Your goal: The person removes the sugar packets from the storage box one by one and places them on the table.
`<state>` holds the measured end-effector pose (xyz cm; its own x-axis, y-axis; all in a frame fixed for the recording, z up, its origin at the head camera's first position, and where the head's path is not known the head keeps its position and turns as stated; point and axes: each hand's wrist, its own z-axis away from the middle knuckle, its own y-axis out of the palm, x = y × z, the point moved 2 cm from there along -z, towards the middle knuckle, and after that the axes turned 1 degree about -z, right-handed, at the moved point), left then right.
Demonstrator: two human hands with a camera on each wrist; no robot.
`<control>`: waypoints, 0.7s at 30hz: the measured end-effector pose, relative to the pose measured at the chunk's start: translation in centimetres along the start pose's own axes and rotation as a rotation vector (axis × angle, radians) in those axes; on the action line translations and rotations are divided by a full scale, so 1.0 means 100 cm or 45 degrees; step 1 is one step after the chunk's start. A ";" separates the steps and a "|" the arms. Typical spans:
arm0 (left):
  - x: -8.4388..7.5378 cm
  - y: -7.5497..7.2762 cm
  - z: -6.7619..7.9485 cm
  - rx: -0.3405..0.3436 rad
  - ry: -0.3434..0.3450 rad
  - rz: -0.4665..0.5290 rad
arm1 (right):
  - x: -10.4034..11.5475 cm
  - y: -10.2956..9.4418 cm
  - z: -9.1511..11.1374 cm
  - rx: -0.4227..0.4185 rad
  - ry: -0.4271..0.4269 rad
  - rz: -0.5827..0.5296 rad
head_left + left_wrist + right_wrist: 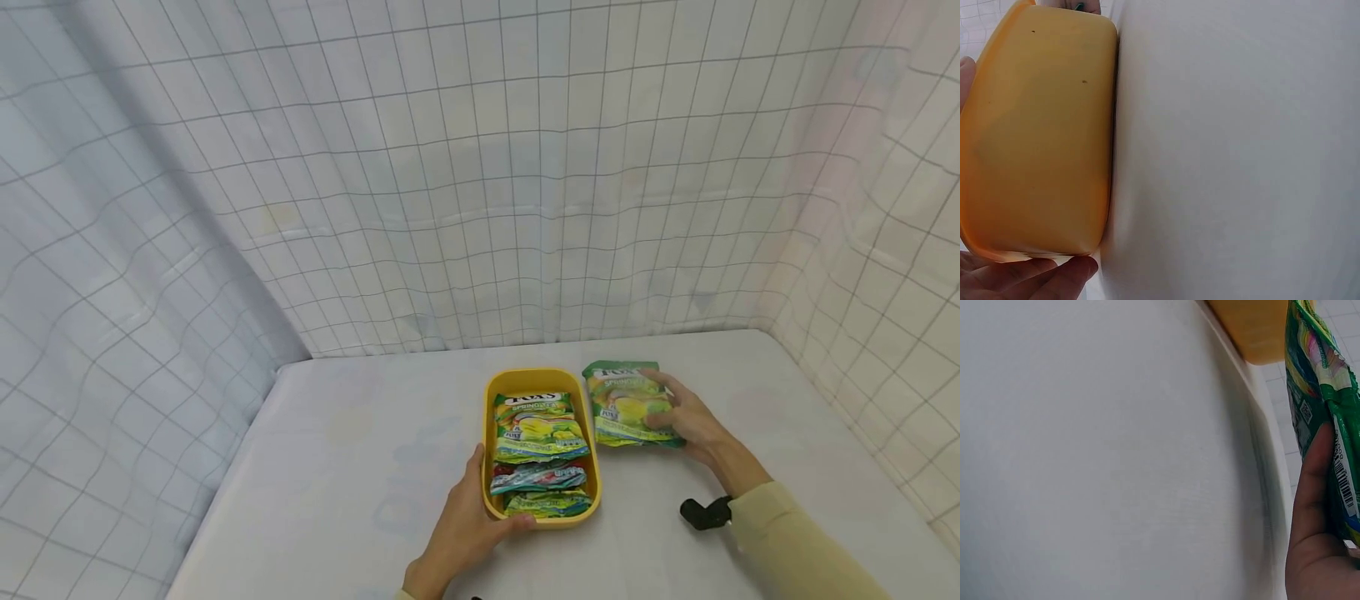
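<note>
My left hand (468, 521) grips a yellow plastic tub (592, 483) at its near left corner, fingers along the left side and thumb over the near rim. In the left wrist view, fingertips (1072, 278) press the wall of the tub (1041, 137), whose base is at the table. Inside lie several candy bags; a green and yellow Fox's candy bag (540, 429) is the uppermost. To the tub's right, my right hand (693, 421) holds another green Fox's candy bag (618, 396), printed front up. The right wrist view shows a finger against the barcoded back of this candy bag (1313, 412).
A white-covered table (337, 467) spreads under everything. Grid-patterned white sheeting (510, 208) hangs behind it and along both sides. On the right wrist sits a small black device (705, 512), just beyond the sleeve (795, 533).
</note>
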<state>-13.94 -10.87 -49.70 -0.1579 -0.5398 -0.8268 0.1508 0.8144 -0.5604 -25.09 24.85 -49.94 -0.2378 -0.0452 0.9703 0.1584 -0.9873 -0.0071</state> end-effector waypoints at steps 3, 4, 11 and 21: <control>0.000 0.000 0.000 0.004 -0.012 0.003 | -0.004 0.002 -0.001 -0.012 0.009 0.047; 0.000 0.000 0.000 0.004 -0.013 0.007 | -0.005 0.002 -0.001 -0.016 0.013 0.058; 0.000 0.000 0.001 -0.003 -0.009 0.015 | -0.012 0.001 -0.003 -0.009 0.016 0.094; -0.002 0.000 0.001 -0.004 -0.032 0.023 | -0.012 0.004 -0.003 -0.020 -0.010 0.180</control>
<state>-13.86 -10.80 -49.56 -0.1305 -0.5302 -0.8377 0.1500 0.8247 -0.5453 -25.04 24.46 -51.22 -0.2069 -0.1830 0.9611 0.1751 -0.9734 -0.1477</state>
